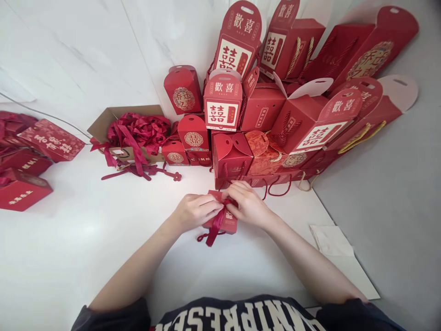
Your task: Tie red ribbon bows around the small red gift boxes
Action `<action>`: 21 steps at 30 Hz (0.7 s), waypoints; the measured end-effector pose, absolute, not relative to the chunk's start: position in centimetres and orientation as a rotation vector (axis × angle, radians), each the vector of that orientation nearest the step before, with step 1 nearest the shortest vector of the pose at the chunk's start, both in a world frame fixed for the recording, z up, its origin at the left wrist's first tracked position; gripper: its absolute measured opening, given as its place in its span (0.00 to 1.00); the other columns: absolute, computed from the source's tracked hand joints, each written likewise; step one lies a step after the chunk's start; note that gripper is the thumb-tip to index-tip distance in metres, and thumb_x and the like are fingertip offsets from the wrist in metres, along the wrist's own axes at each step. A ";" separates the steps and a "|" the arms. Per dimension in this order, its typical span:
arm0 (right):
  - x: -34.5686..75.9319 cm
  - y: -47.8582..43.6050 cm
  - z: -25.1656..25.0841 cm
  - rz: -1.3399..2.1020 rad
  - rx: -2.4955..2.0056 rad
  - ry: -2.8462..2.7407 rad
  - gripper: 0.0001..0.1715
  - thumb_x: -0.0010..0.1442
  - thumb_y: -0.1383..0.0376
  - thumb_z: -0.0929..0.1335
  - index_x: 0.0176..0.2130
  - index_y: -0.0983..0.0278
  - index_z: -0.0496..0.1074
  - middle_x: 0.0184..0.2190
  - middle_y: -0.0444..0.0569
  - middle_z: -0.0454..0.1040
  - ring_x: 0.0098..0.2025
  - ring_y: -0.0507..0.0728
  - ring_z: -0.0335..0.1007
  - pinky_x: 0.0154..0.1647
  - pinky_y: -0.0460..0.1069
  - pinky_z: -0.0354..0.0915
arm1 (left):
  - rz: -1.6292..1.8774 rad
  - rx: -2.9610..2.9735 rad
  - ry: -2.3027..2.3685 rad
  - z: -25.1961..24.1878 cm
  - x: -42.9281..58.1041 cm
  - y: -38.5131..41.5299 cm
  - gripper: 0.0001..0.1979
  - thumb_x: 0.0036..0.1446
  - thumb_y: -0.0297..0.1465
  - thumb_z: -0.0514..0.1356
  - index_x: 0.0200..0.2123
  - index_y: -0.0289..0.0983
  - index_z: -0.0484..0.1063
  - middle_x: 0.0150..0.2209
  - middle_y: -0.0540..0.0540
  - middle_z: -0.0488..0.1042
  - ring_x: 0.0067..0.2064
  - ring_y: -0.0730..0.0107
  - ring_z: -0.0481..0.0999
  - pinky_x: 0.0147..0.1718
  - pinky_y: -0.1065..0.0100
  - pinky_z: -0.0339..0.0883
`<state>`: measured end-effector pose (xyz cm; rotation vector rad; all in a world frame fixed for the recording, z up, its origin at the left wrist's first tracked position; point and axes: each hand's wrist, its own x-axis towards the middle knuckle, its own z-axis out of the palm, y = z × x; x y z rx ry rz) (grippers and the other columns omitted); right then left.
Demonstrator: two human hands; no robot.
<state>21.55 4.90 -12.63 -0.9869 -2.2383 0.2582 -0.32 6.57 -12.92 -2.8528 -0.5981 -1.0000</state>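
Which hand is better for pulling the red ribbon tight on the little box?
Probably the right hand: it sits right at the red ribbon on top of the little red box, while the left hand is more off to the box's side.

Left hand (pixel 195 212) and right hand (pixel 248 204) meet mid-way across the white worktop (pixel 69 248), with stacked red gift boxes (pixel 230 154) walling off 12 o'clock just beyond them. A cardboard box of red ribbon (pixel 103 122) stands in the way at 10 o'clock, red boxes (pixel 22 189) at 9. A passage runs over the worktop toward 8 o'clock; a folded white sheet (pixel 330 240) lies at 4.
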 end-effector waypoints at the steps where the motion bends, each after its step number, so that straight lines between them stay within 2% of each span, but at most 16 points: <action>1: 21.6 4.9 -12.7 0.182 -0.988 -2.225 0.08 0.56 0.75 0.64 0.36 0.63 0.66 0.31 0.47 0.72 0.37 0.57 0.65 0.46 0.52 0.61 | -0.998 -2.852 -0.600 -12.9 -0.3 6.6 0.03 0.59 0.27 0.61 0.37 0.38 0.73 0.34 0.51 0.79 0.31 0.77 0.77 0.30 0.74 0.69; 5: 23.3 4.5 -11.1 -0.184 -1.091 -2.110 0.10 0.55 0.76 0.63 0.36 0.64 0.68 0.28 0.48 0.72 0.33 0.57 0.65 0.38 0.51 0.59 | -1.016 -2.854 -0.607 -12.7 -0.2 6.5 0.03 0.59 0.27 0.60 0.37 0.38 0.73 0.34 0.52 0.79 0.31 0.78 0.78 0.30 0.74 0.69; 8: 25.8 3.5 -8.4 -0.198 -1.301 -2.090 0.10 0.54 0.76 0.64 0.34 0.63 0.69 0.27 0.47 0.71 0.32 0.57 0.65 0.36 0.51 0.57 | -1.032 -2.841 -0.603 -12.5 -0.1 6.5 0.02 0.59 0.27 0.61 0.36 0.39 0.74 0.33 0.53 0.80 0.30 0.79 0.78 0.28 0.74 0.68; 10: 27.4 3.0 -7.1 0.137 -1.423 -2.269 0.09 0.54 0.74 0.66 0.35 0.62 0.69 0.33 0.48 0.73 0.38 0.58 0.67 0.38 0.50 0.59 | -1.037 -2.832 -0.601 -12.4 -0.1 6.5 0.02 0.58 0.27 0.61 0.36 0.38 0.74 0.33 0.53 0.80 0.30 0.79 0.77 0.28 0.74 0.68; 12: 28.3 3.2 -6.9 0.580 -1.433 -2.445 0.09 0.53 0.66 0.71 0.38 0.61 0.71 0.39 0.49 0.74 0.43 0.60 0.68 0.41 0.51 0.61 | -1.035 -2.831 -0.594 -12.3 0.0 6.5 0.03 0.58 0.27 0.61 0.36 0.39 0.74 0.33 0.53 0.80 0.31 0.79 0.78 0.29 0.74 0.69; 15: 28.1 4.7 -8.3 1.235 -1.375 -2.375 0.23 0.51 0.51 0.73 0.43 0.60 0.72 0.44 0.49 0.75 0.45 0.62 0.70 0.45 0.52 0.62 | -1.031 -2.823 -0.563 -12.2 0.0 6.5 0.03 0.59 0.27 0.60 0.37 0.39 0.74 0.33 0.53 0.80 0.32 0.78 0.79 0.31 0.74 0.71; 17: 27.2 6.0 -9.8 1.614 -1.213 -2.172 0.27 0.58 0.43 0.65 0.40 0.62 0.74 0.40 0.50 0.77 0.44 0.61 0.72 0.46 0.53 0.63 | -1.031 -2.809 -0.536 -12.1 0.0 6.5 0.03 0.59 0.27 0.61 0.37 0.38 0.73 0.33 0.53 0.80 0.33 0.77 0.79 0.31 0.74 0.71; 18: 26.7 6.5 -10.5 1.790 -1.144 -2.040 0.34 0.62 0.40 0.58 0.37 0.64 0.75 0.39 0.51 0.78 0.43 0.60 0.73 0.47 0.53 0.63 | -1.033 -2.802 -0.522 -12.1 0.0 6.5 0.03 0.58 0.26 0.61 0.37 0.38 0.73 0.33 0.52 0.80 0.33 0.77 0.79 0.31 0.74 0.71; 21: 25.5 7.2 -12.1 2.012 -1.188 -1.802 0.42 0.62 0.37 0.53 0.33 0.66 0.76 0.33 0.53 0.78 0.37 0.58 0.73 0.48 0.54 0.62 | -1.042 -2.783 -0.485 -11.9 0.1 6.5 0.04 0.58 0.26 0.61 0.37 0.37 0.73 0.33 0.52 0.80 0.34 0.76 0.80 0.31 0.73 0.72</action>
